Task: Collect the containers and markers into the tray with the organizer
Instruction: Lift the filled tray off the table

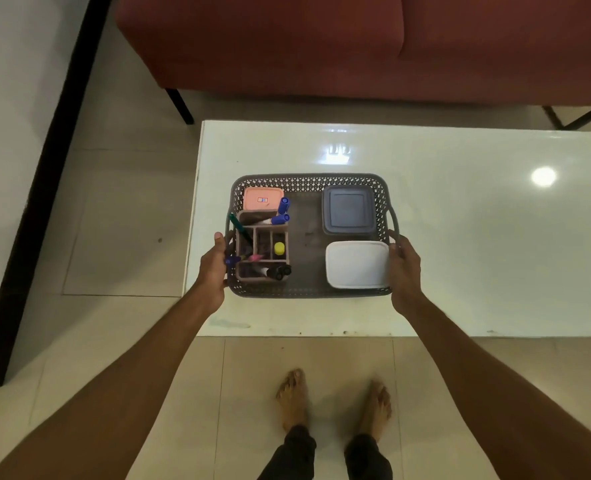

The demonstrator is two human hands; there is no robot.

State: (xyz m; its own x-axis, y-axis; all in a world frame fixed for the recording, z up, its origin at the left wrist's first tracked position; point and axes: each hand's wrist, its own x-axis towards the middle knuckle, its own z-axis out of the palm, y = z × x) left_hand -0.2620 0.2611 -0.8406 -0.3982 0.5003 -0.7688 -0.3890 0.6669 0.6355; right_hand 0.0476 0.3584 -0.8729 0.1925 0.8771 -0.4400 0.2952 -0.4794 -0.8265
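A grey perforated tray (307, 181) rests on the white table near its front left corner. My left hand (214, 263) grips the tray's left handle and my right hand (404, 268) grips its right handle. Inside on the left stands a brown organizer (262, 247) holding several markers, two blue-capped ones (280, 213) sticking out at its back. Behind the organizer lies a pink-lidded container (262, 199). A dark grey container (348, 209) sits at the back right and a white container (356, 265) at the front right.
The white glossy table (477, 237) stretches to the right of the tray. A red sofa (356, 43) stands behind the table. Tiled floor lies to the left, with a dark wall edge (44, 188). My bare feet (332, 400) stand just before the table.
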